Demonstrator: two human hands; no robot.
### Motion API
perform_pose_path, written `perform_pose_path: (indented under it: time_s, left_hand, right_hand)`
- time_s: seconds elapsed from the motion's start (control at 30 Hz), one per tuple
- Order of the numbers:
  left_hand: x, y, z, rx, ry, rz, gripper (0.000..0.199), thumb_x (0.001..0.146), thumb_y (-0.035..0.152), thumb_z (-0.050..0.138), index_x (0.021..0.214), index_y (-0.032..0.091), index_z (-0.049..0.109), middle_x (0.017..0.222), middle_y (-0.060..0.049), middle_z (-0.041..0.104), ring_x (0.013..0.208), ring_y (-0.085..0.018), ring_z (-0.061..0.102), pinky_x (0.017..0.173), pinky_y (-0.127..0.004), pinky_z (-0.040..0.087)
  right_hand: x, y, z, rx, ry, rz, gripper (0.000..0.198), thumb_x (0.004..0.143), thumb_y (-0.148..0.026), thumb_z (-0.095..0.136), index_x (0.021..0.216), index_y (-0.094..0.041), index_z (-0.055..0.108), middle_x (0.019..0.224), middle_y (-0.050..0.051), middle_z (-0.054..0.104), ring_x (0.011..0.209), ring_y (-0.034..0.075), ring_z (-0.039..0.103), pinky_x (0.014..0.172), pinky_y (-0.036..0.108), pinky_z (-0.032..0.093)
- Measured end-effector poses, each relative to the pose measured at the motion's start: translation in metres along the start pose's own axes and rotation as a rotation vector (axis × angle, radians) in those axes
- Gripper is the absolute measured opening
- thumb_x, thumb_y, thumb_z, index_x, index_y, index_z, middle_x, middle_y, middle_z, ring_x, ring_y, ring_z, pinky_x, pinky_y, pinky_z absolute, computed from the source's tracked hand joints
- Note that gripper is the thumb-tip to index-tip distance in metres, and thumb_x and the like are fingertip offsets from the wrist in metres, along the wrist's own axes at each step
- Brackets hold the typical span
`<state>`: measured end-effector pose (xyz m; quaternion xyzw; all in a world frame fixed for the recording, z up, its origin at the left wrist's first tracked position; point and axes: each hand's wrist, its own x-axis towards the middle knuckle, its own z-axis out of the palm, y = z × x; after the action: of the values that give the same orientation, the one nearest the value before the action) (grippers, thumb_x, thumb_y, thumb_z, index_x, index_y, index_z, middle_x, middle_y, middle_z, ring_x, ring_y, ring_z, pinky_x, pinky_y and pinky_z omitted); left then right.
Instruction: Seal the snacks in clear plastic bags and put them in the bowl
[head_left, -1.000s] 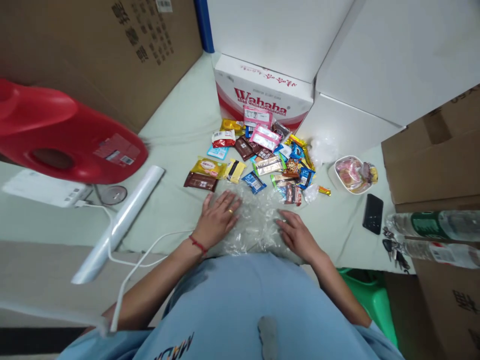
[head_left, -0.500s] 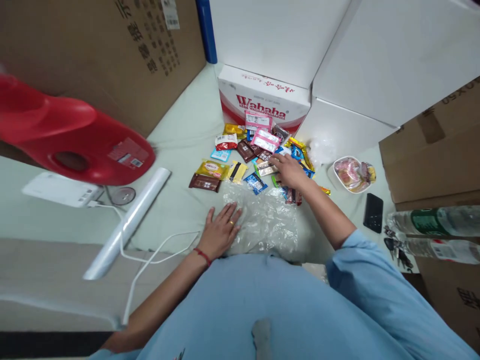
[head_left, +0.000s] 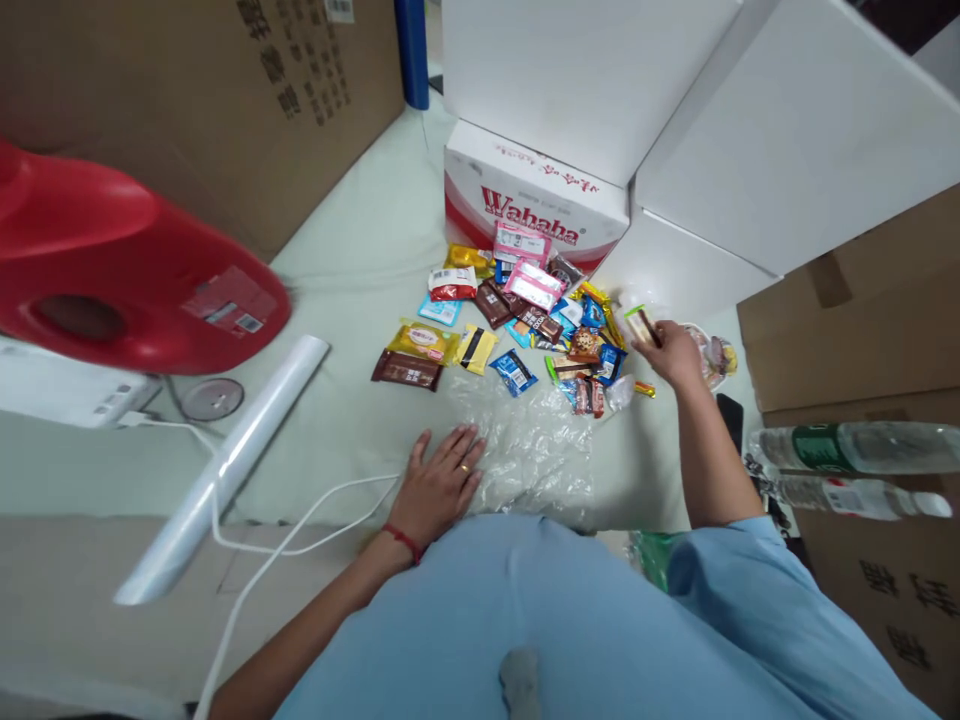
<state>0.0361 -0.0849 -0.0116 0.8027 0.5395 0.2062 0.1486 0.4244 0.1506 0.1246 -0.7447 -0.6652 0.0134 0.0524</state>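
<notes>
My right hand [head_left: 673, 352] grips a small wrapped snack bar [head_left: 642, 327], pale with a dark band and a green end, between thumb and fingers. It hovers near the white bowl [head_left: 699, 338], which my hand partly hides and which holds pink and orange wrapped snacks. My left hand [head_left: 442, 475] lies flat with fingers spread, touching the edge of a clear plastic bag [head_left: 529, 455]. Ahead of both hands is a loose pile of wrapped snacks: pink packets [head_left: 535, 285], a brown bar [head_left: 407, 369], a yellow packet [head_left: 424, 342] and a blue packet [head_left: 514, 372].
A white-and-red Wahaba box [head_left: 536, 205] stands behind the pile. At left are a red jug [head_left: 135, 270], a plastic-wrapped roll [head_left: 225, 465] and a white cable [head_left: 300, 524]. Bottles [head_left: 885, 447] and a partly hidden phone [head_left: 729, 420] lie at right.
My right hand has lifted the snack bar out of the pile and moved right toward the bowl. My left hand stays flat by the bag. The view has shifted slightly.
</notes>
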Motion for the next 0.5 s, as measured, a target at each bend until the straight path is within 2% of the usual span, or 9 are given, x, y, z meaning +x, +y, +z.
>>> perform_pose_path:
  time_s: [0.07,0.13,0.27,0.33,0.4,0.5]
  left_hand:
    - [0.0,0.0,0.001,0.014,0.033,0.013,0.046,0.105,0.029,0.049,0.149,0.029,0.061,0.159,-0.012,0.057,0.146,-0.031,0.056,0.131,-0.062,0.016]
    - [-0.001,0.0,0.002,0.038,0.058,0.018,0.046,0.105,0.028,0.048,0.149,0.029,0.061,0.158,-0.011,0.057,0.146,-0.029,0.056,0.131,-0.061,0.016]
    - [-0.001,0.0,0.001,0.079,0.06,0.041,0.044,0.106,0.028,0.048,0.148,0.028,0.061,0.158,-0.011,0.058,0.146,-0.028,0.057,0.131,-0.059,0.016]
    - [-0.002,0.0,0.001,0.09,0.057,0.05,0.043,0.107,0.028,0.048,0.147,0.026,0.062,0.158,-0.011,0.058,0.145,-0.028,0.057,0.131,-0.059,0.016]
    - [-0.002,-0.001,0.001,0.098,0.061,0.055,0.041,0.107,0.028,0.048,0.145,0.025,0.063,0.157,-0.011,0.059,0.145,-0.028,0.058,0.131,-0.059,0.017]
    - [-0.003,-0.001,0.001,0.099,0.081,0.063,0.04,0.107,0.027,0.047,0.144,0.024,0.063,0.155,-0.012,0.061,0.143,-0.027,0.059,0.13,-0.057,0.02]
  right_hand:
    - [-0.002,0.016,-0.011,0.109,0.002,0.041,0.052,0.086,-0.054,0.069,0.118,-0.013,0.07,0.103,0.016,0.073,0.088,0.029,0.065,0.075,0.037,0.048]
    - [-0.01,0.013,-0.014,0.21,-0.063,-0.038,0.057,0.085,-0.06,0.068,0.119,-0.014,0.069,0.1,0.012,0.073,0.082,0.026,0.064,0.071,0.034,0.047]
    - [-0.025,-0.033,0.001,0.288,-0.445,-0.427,0.057,0.084,-0.059,0.07,0.122,-0.017,0.068,0.096,0.006,0.073,0.078,0.021,0.062,0.071,0.029,0.044]
    - [-0.023,-0.056,0.015,0.224,-0.562,-0.562,0.049,0.085,-0.054,0.07,0.118,-0.016,0.069,0.099,0.006,0.074,0.081,0.02,0.062,0.072,0.027,0.043]
    - [-0.013,-0.068,0.026,0.094,-0.538,-0.545,0.043,0.087,-0.048,0.07,0.115,-0.015,0.069,0.103,0.007,0.075,0.084,0.02,0.063,0.073,0.027,0.043]
    - [0.007,-0.068,0.034,-0.103,-0.404,-0.407,0.042,0.09,-0.044,0.069,0.119,-0.014,0.068,0.112,0.013,0.076,0.092,0.025,0.066,0.076,0.029,0.044]
